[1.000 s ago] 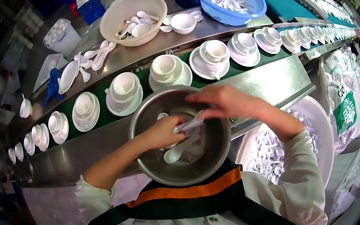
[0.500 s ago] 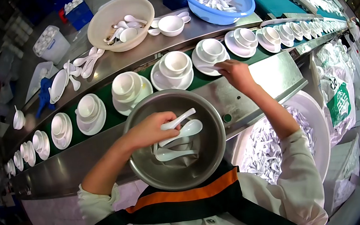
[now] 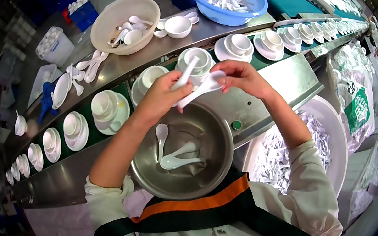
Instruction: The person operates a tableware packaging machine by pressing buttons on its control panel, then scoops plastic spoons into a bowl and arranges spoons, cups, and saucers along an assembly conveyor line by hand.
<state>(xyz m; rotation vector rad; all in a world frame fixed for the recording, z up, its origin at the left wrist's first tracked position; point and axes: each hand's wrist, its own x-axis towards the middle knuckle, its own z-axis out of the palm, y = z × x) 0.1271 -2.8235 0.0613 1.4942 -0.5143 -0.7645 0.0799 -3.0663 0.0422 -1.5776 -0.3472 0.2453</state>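
White spoon [image 3: 187, 73] clamped in the left hand [image 3: 162, 94], second spoon [image 3: 205, 86] in the pinched grip of the right hand [image 3: 243, 79]

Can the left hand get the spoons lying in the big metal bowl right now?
Probably yes. The left hand looks close to the metal bowl, and nothing covers the spoons inside. But its fingers already hold a spoon, so grabbing more might be tricky.

Both hands [image 3: 204, 87] raised close together — elbows bent, fingers pinched.
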